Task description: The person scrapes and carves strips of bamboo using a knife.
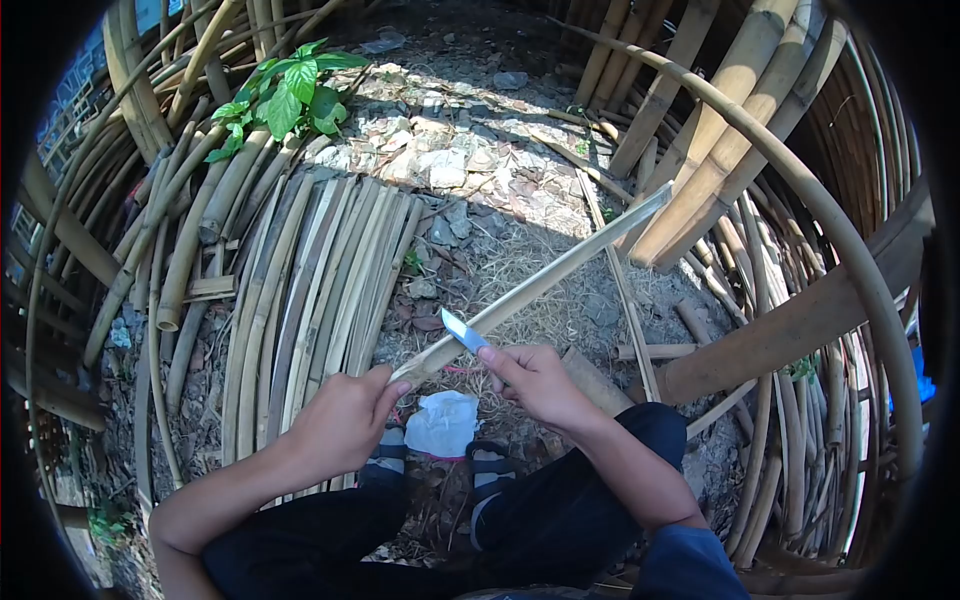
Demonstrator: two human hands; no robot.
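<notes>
My left hand point(345, 418) is closed round the near end of a long split bamboo strip point(570, 258), which slants up and away to the right. In my right hand point(535, 385) is a knife point(463, 332) with a short bright blade. The blade lies across the strip a little beyond my left hand and points up to the left. My right fingers are wrapped round its handle, so most of the handle is hidden. Below the strip, a whitish crumpled sheet point(443, 424) lies on the ground between my sandalled feet.
A row of split bamboo strips point(325, 270) lies to the left. Thick bamboo poles point(745, 130) lean at the right, with a curved pole point(800, 165) arching past them. A leafy green plant point(290, 95) grows at the back left. Rubble point(440, 165) covers the ground ahead.
</notes>
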